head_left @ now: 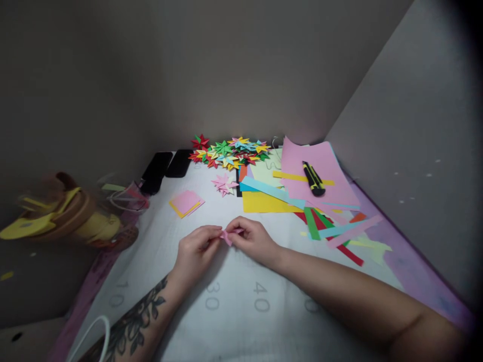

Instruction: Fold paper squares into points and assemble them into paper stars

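A small folded piece of pink paper point(227, 237) is pinched between both hands above the white sheet. My left hand point(196, 246) grips its left side with thumb and fingertips. My right hand point(253, 240) has closed on the right side, and its fingers hide part of the paper. Beyond the hands lies a pink paper star point(224, 185) with pointed tips. A short stack of pink and yellow paper squares point(186, 202) rests to the left of that star.
Several multicoloured paper stars point(228, 153) are heaped at the back. A utility knife point(314, 179) lies on pink paper sheets point(339, 176), with cut paper strips point(335, 231) nearer. Two dark phones point(178, 163) sit back left. A brown pot-like container point(77, 213) stands at the left edge.
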`<act>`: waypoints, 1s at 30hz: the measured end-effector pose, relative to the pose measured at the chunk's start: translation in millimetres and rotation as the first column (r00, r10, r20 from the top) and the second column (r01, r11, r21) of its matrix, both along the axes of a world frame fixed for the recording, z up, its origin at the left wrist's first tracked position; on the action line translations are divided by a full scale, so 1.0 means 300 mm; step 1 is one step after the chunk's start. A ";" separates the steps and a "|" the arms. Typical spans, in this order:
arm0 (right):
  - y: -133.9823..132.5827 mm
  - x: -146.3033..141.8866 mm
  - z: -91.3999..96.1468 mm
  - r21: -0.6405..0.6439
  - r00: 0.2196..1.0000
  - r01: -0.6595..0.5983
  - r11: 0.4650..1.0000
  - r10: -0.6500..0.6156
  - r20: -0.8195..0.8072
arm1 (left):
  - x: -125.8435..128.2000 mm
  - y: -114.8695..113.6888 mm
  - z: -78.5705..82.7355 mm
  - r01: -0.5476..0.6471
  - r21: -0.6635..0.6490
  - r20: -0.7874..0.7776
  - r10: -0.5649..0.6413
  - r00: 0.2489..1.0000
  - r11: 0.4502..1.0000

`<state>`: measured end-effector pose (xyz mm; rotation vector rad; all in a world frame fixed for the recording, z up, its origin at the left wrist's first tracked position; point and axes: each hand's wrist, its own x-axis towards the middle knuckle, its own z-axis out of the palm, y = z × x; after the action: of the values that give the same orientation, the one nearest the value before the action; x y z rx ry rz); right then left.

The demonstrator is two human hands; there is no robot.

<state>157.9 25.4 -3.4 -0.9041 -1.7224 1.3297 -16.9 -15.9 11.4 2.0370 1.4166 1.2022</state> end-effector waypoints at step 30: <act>0.013 0.023 0.015 0.261 0.992 -0.004 0.965 -0.030 0.125 | 0.014 0.024 0.029 0.105 -0.594 0.265 0.071 0.962 0.798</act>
<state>164.9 29.1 1.3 -0.8621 -1.9328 1.0235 -12.6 -8.5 20.0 1.3759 1.4038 0.8281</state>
